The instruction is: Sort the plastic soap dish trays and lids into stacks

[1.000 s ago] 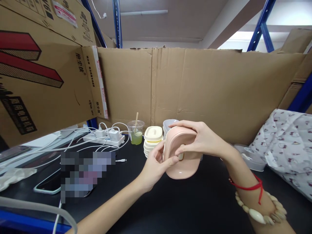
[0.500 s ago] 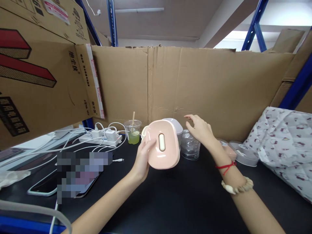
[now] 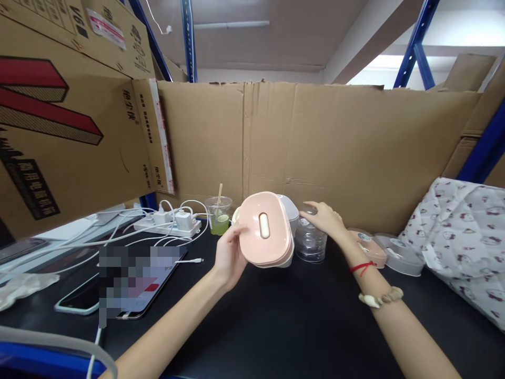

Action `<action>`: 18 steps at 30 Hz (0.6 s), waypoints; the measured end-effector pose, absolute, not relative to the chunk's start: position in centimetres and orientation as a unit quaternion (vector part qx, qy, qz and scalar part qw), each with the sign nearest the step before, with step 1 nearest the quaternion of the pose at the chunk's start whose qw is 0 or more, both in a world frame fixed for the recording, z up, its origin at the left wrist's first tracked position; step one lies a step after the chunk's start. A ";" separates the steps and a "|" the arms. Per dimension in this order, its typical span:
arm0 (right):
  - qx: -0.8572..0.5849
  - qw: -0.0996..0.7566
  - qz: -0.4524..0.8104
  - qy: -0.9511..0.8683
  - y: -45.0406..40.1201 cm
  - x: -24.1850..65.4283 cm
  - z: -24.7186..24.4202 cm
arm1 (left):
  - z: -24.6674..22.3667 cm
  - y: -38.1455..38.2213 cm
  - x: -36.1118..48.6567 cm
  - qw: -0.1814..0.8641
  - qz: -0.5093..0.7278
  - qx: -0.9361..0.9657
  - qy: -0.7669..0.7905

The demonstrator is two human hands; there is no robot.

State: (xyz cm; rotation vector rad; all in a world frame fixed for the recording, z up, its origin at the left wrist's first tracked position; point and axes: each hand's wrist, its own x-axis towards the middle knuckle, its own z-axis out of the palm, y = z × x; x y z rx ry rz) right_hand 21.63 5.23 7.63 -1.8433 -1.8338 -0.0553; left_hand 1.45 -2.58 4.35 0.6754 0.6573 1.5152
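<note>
My left hand [image 3: 231,255] grips a rounded-square pink plastic lid [image 3: 256,247] by its left edge, holding it tilted up above the table. A cream oval piece [image 3: 264,226] sits in a slot at its middle. More pink and pale layered edges show behind its right side, so it looks like a stack. Over a ribbed clear plastic container [image 3: 310,245], my right hand [image 3: 325,218] has its fingers curved round the rounded clear top. The thumb is partly hidden there. A white-grey container [image 3: 290,209] stands behind the lid, mostly covered.
A pink container [image 3: 369,246] and a clear-grey one [image 3: 400,257] lie at right beside a patterned white bag [image 3: 465,231]. At left are a drink cup [image 3: 219,218], a power strip [image 3: 168,227], cables, a phone [image 3: 79,300] and a tablet [image 3: 153,284]. Cardboard [image 3: 315,137] walls the back.
My right hand has come down onto the clear container's top, its fingers now around it. The lid in my left hand has turned slightly, showing more layers at its right. The view has shifted a little.
</note>
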 end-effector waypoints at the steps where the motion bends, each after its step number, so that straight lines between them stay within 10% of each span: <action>1: -0.673 0.322 -0.033 -0.665 5.0 21.5 8.1 | 4.4 -2.6 1.4 0.636 0.656 0.306 0.268; 6: -0.434 0.546 -0.058 -0.714 2.0 19.4 10.0 | 4.0 -3.0 1.7 0.657 0.633 0.363 0.191; 18: -0.315 0.406 0.039 -0.857 -1.9 17.0 10.2 | 4.3 -3.4 1.6 0.661 0.615 0.406 0.139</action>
